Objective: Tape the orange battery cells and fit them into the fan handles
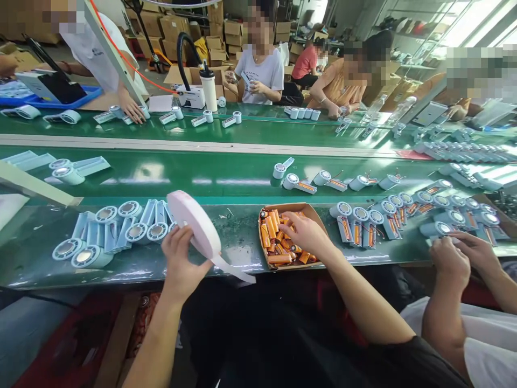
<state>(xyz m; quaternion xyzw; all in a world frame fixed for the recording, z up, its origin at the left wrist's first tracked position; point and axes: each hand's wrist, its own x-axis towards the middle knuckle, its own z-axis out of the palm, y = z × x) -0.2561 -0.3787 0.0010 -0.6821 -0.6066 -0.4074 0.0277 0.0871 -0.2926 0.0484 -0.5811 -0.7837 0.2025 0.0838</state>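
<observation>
My left hand [181, 258] is closed around a roll of white tape [200, 229], held upright at the bench's front edge. A loose strip of tape hangs from the roll's lower side toward the right. Over a shallow cardboard box [319, 215] reaches my right hand [305, 231], its fingers apart and touching or just above the orange cylindrical batteries [278, 248] that fill it. Whether a fingertip presses on one battery is hard to make out. Left of the tape lie several light-blue housings with round heads [92, 256], in a cluster.
Right of the box, several light-blue housings [359, 215] hold orange batteries and wires. At far right a co-worker's hands [452, 264] handle another housing. Behind runs a green conveyor [210, 167] with scattered housings; people work across it. A metal post [36, 183] slants in at left.
</observation>
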